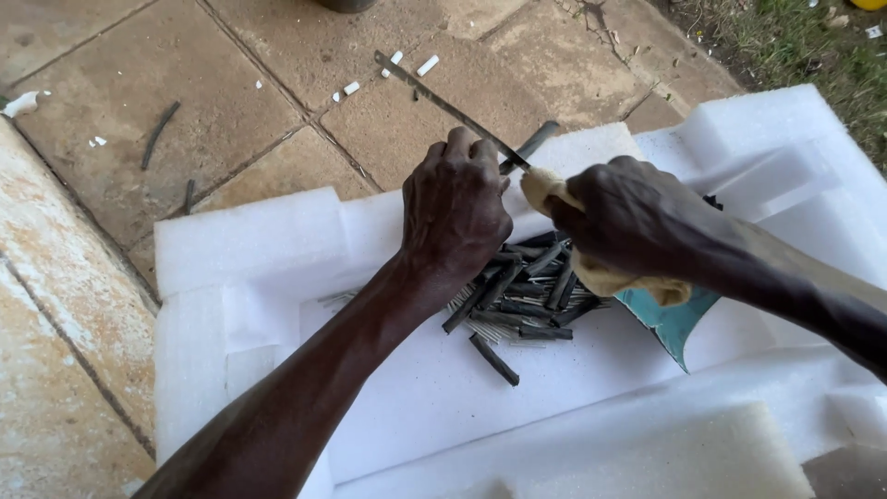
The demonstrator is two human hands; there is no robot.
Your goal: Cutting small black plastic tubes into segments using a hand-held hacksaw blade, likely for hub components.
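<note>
Your left hand (455, 211): fingers curled tight around a dark stick (533, 144), held above the foam tray (231, 249).
Your right hand (628, 217): fist closed on the cloth-wrapped handle (601, 273) of a long knife (434, 97), blade touching the stick.
Pile of cut dark sticks (522, 296): inside the tray, directly beneath both hands, partly hidden by them.
Teal sheet (674, 319): in the tray, just beside the pile.
White chips (407, 66): on paving beyond the tray.
</note>
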